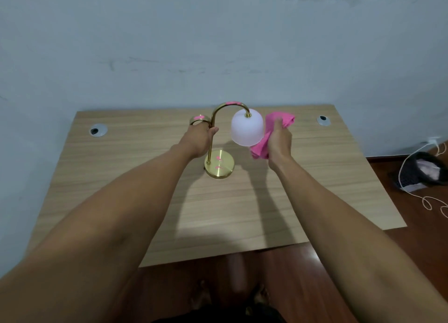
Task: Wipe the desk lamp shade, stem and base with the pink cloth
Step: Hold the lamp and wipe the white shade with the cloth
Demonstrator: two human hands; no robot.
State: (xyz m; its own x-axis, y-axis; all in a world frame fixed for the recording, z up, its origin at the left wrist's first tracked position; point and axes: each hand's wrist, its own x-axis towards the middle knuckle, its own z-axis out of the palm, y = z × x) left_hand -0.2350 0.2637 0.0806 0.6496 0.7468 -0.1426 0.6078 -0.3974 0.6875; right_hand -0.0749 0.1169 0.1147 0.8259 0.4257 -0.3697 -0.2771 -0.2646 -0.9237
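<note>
A gold desk lamp stands on the wooden desk point(218, 213). Its white frosted shade point(246, 128) hangs from a curved gold stem point(218, 110), above a round gold base point(221, 166). My left hand point(200, 138) is closed around the upright part of the stem, partly hiding it. My right hand point(278, 140) grips the pink cloth point(276, 126) and presses it against the right side of the shade. Pink reflections show on the stem and base.
Two round cable grommets sit in the desk, one far left point(98, 130) and one far right point(323, 120). The desk stands against a pale blue wall. On the floor to the right are a dark mesh basket point(421, 169) and a white cable point(429, 201).
</note>
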